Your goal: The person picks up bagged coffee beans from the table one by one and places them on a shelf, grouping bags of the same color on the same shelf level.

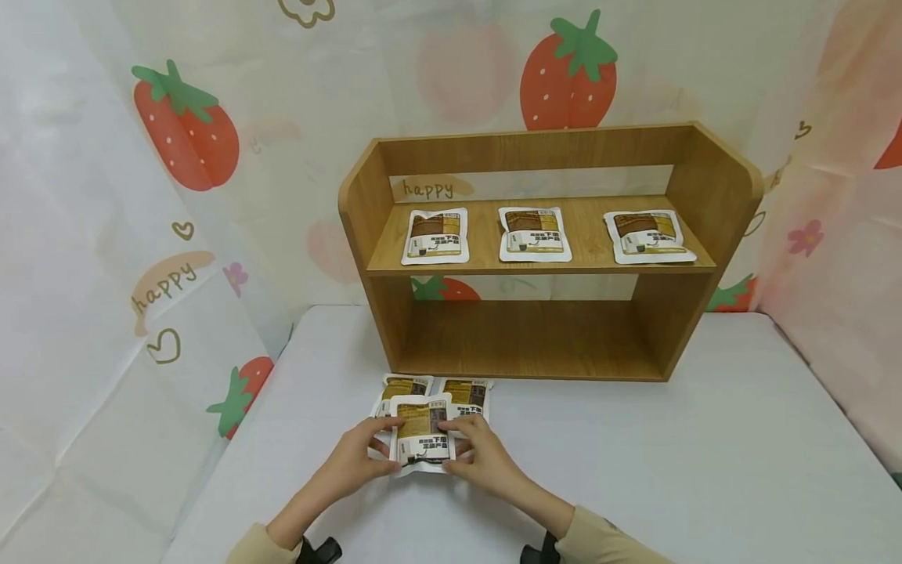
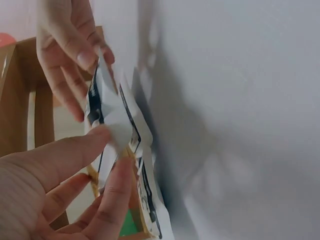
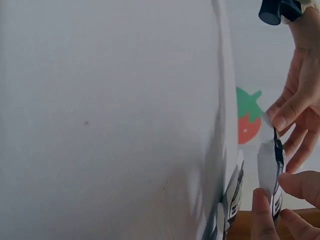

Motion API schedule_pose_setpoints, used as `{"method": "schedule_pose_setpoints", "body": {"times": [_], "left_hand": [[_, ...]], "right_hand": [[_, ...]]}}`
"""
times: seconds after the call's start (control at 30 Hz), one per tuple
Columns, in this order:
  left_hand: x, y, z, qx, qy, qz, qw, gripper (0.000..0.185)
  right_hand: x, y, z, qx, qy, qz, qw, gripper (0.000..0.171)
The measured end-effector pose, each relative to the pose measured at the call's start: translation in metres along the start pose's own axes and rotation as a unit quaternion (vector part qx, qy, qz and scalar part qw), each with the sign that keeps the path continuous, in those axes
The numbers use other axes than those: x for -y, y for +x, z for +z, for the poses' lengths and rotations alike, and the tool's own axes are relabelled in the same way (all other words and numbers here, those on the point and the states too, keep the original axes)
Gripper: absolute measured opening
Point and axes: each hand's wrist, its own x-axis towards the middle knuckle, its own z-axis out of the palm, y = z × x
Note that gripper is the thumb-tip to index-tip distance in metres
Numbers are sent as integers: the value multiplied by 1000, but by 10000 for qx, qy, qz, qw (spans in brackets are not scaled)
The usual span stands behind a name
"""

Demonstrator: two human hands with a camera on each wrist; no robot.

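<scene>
Both hands pinch one white food pouch (image 1: 423, 431) with a gold-and-brown printed panel, one at each side. My left hand (image 1: 359, 454) has its thumb and fingers on the left edge, my right hand (image 1: 482, 458) on the right edge. Seen edge-on in the left wrist view, the held pouch (image 2: 112, 120) is raised off the table between the two hands. Behind it two more such pouches, a left one (image 1: 405, 386) and a right one (image 1: 468, 394), lie on the table, partly covered by the held one.
A wooden two-tier shelf (image 1: 535, 368) stands at the back of the white table (image 1: 669, 470). On its upper board lie three similar pouches, a left one (image 1: 435, 236), a middle one (image 1: 534, 235) and a right one (image 1: 648, 236). A strawberry-printed curtain (image 1: 282, 117) hangs behind.
</scene>
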Motion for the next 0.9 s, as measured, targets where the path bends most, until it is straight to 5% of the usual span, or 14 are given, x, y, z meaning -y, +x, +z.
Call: {"method": "schedule_pose_setpoints", "body": {"times": [0.5, 0.73, 0.9], "left_hand": [[-3, 18, 13, -851, -97, 325, 9958, 54], [-9, 31, 16, -956, -46, 136, 9953, 51], [-8, 41, 19, -1023, 162, 306, 9942, 49]], "right_hand": [[-5, 13, -11, -541, -333, -196, 9978, 54], [-8, 22, -18, -791, -504, -419, 9947, 54], [-12, 28, -22, -926, -571, -446, 9931, 53]]}}
